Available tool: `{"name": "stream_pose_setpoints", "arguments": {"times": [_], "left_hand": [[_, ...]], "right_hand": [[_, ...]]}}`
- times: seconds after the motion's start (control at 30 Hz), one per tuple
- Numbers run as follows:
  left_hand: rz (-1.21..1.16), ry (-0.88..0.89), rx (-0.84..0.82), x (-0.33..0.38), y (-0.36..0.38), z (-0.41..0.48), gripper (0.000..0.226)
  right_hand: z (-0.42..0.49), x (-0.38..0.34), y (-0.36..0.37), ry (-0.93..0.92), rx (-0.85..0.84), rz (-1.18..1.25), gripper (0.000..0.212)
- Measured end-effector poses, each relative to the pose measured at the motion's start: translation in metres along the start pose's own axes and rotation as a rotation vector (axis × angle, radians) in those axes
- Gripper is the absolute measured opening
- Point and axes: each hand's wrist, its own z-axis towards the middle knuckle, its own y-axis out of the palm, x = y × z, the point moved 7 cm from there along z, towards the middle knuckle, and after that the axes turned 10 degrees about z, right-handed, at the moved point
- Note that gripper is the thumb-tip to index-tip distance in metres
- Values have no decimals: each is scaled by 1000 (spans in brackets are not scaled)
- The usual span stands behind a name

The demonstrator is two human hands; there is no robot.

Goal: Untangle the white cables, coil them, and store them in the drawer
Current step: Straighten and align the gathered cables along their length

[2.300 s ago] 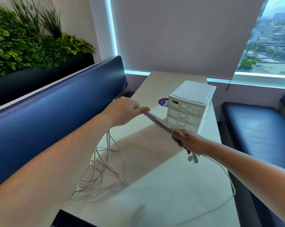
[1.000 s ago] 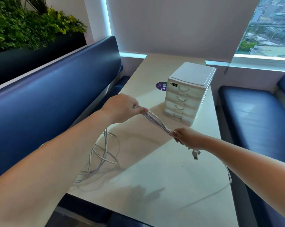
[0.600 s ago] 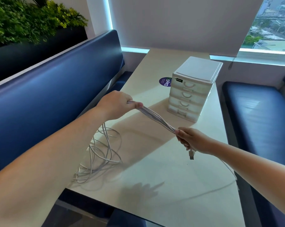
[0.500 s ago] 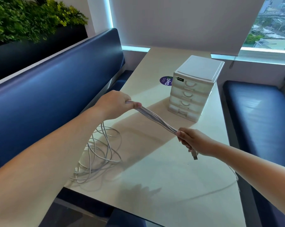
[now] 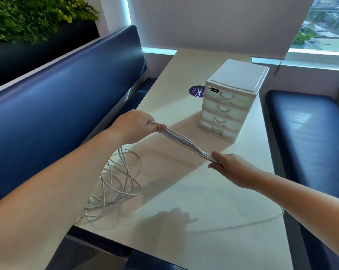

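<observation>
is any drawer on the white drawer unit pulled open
No, all four drawers of the white drawer unit sit flush in its frame, closed.

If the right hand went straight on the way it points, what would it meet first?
Probably the left hand: the right hand points along the taut cable bundle that both grip, though depth is uncertain.

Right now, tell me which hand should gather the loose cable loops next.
Left. The left hand grips the white cables just above the loose loops; the right hand holds the other end, farther away.
</observation>
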Motion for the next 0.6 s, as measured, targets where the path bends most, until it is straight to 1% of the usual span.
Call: {"name": "stream_pose_setpoints", "arguments": {"times": [0.17, 0.37, 0.43, 0.53, 0.6], "left_hand": [[7, 9, -38, 0, 8, 3, 62], [-68, -1, -103, -3, 16, 8, 63], [-76, 0, -109, -4, 17, 9, 63], [-86, -5, -107, -6, 14, 9, 64], [-93, -5, -106, -7, 13, 10, 65]], "right_hand": [[3, 3, 5, -52, -38, -168, 23], [4, 7, 15, -87, -158, -200, 15], [3, 7, 13, -94, -139, -199, 17], [1, 5, 6, -117, -43, -118, 21], [0, 4, 5, -110, -37, -101, 21]]}}
